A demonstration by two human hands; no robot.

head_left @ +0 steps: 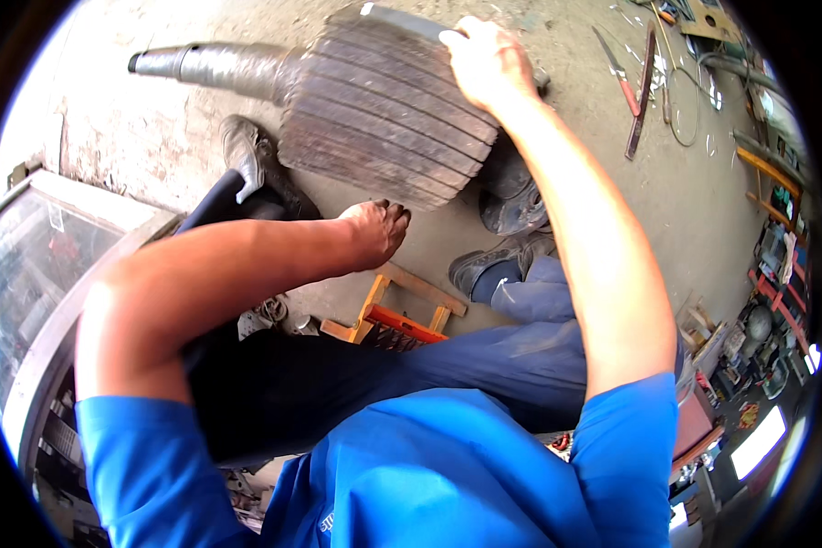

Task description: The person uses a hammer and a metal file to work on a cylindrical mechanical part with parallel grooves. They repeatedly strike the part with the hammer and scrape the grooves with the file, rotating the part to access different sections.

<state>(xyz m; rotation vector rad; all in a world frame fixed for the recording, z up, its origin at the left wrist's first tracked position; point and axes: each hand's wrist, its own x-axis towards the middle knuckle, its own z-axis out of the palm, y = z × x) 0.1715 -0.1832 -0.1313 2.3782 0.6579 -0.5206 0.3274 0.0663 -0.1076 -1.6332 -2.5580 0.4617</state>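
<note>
Both hands, right hand (487,62) and left hand (379,228), press the ribbed rotor core (384,119).

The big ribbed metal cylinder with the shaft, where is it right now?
In the head view the ribbed cylinder stands on the concrete floor at top centre, between the right hand on its upper edge and the left hand at its lower edge.

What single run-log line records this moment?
left hand: at rotor's lower edge | right hand: on grooved rotor top | shaft: pointing left
</note>
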